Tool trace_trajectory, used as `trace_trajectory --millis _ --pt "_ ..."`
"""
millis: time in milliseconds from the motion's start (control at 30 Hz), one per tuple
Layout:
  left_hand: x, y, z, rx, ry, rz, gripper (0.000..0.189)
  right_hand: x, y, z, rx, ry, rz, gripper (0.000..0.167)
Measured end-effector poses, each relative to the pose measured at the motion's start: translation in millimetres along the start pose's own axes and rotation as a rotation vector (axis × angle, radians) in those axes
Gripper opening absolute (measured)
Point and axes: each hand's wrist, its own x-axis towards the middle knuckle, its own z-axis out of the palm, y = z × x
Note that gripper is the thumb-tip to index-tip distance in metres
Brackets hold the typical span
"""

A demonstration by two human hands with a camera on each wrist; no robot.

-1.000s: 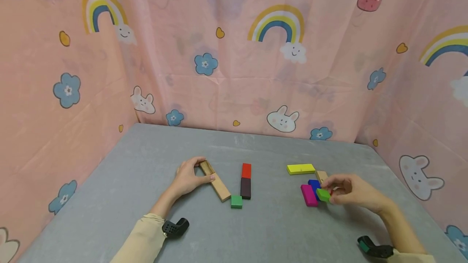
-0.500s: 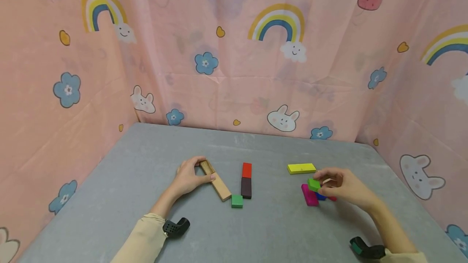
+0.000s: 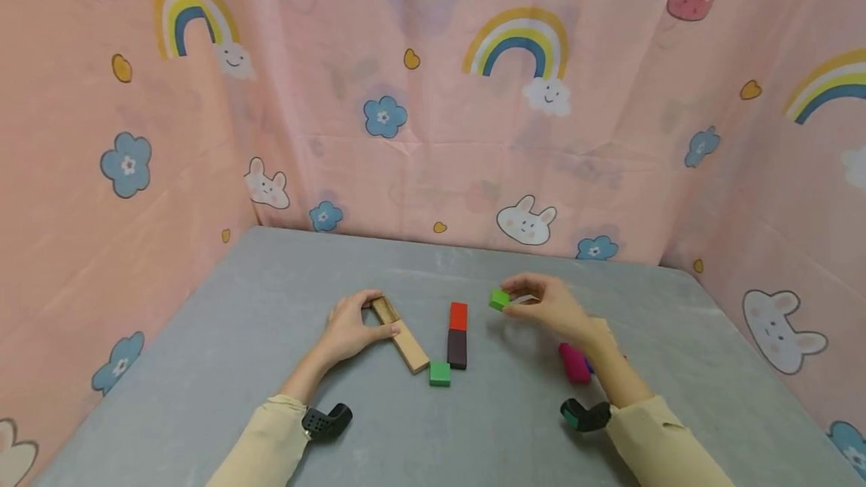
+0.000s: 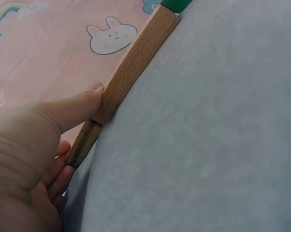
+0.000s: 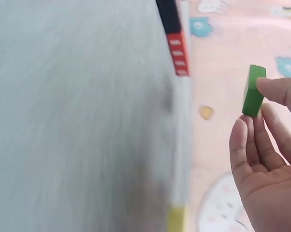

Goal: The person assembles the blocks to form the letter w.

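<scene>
My left hand (image 3: 352,329) pinches the far end of a slanted row of wooden blocks: a short brown block (image 3: 385,310) and a longer pale block (image 3: 413,348). In the left wrist view, the thumb lies near their joint and fingers are at the brown block's end. A green block (image 3: 440,374) sits at the row's near end. Close to it, a dark block (image 3: 457,349) and a red block (image 3: 458,316) run away from me in line. Right of the red block, my right hand (image 3: 548,305) holds a small bright green block (image 5: 254,92) between thumb and fingers, above the table.
A magenta block (image 3: 574,364) lies at the right, with a blue block mostly hidden behind the right forearm. In the right wrist view a yellow block (image 5: 176,220) shows at the bottom edge. Pink printed curtains (image 3: 433,96) border the grey table (image 3: 304,261).
My right hand has carried the bright green block left and away from me, from the loose blocks at the right to near the red block. The left hand has stayed in place.
</scene>
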Motion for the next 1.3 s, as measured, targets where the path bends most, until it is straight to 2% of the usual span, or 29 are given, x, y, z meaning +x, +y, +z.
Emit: trace_trajectory --millis 167,333,567,767,967,1300 --pt "0.9 0.9 -1.5 0.007 -0.005 -0.006 0.075 30.7 11.8 22.3 0.026 0.033 0.076 0.039" --pt "1.5 0.7 -1.3 0.005 -0.006 -0.011 0.075 46.7 26.1 32.1 0.081 0.032 0.144 0.038" --pt "1.9 1.8 1.0 0.0 -0.002 0.002 0.074 51.4 36.5 31.7 0.068 -0.017 0.218 0.04" --pt "1.6 0.6 0.9 -0.006 0.001 -0.001 0.074 53.5 39.5 30.5 0.159 -0.045 0.271 0.044" --pt "1.3 -0.4 0.7 -0.003 0.003 0.002 0.074 53.8 37.8 33.2 0.205 -0.026 0.266 0.045" --pt "1.4 -0.2 1.2 0.0 0.002 -0.008 0.074 53.3 37.7 36.6 0.223 -0.015 0.262 0.046"
